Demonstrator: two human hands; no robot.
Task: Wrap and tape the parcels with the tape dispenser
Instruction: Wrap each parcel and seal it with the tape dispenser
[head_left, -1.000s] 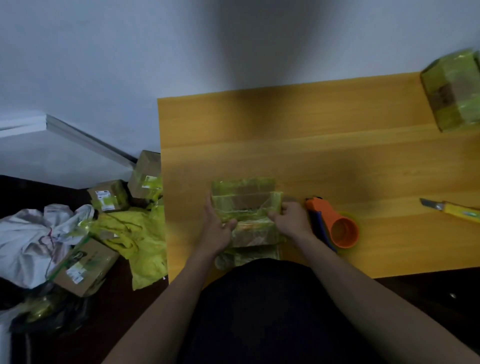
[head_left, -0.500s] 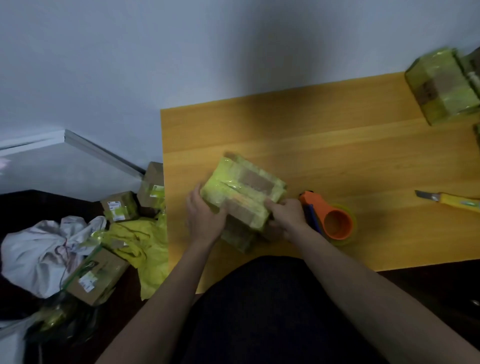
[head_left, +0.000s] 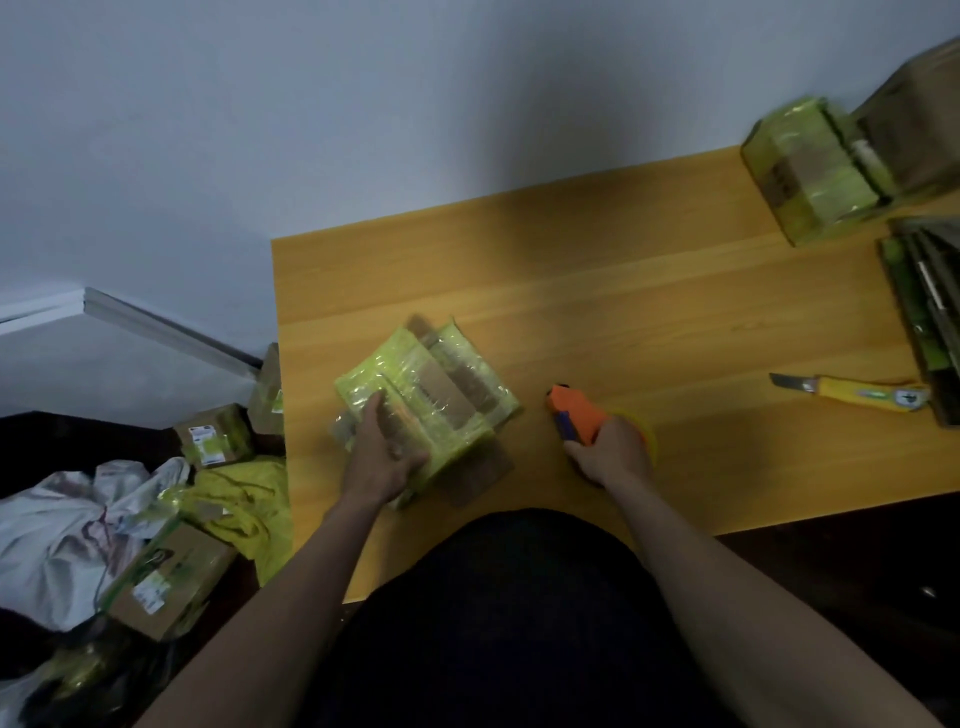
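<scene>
The counter (head_left: 649, 291) is smooth, matt wood-grain board. The parcel (head_left: 431, 400) is brown cardboard under glossy, crinkled yellow-green film, and the tape dispenser (head_left: 579, 415) looks like smooth orange plastic. On the floor lies crumpled white cloth (head_left: 62, 525).

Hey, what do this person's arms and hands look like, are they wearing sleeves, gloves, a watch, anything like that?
Both forearms are bare from the bottom edge of the picture up to the wrists, with no sleeve in view. The left hand and the right hand wear no gloves, and no watch, bracelet or ring shows on either, though the picture is dim and a little blurred. The dark clothing between the arms is plain, without markings.
</scene>
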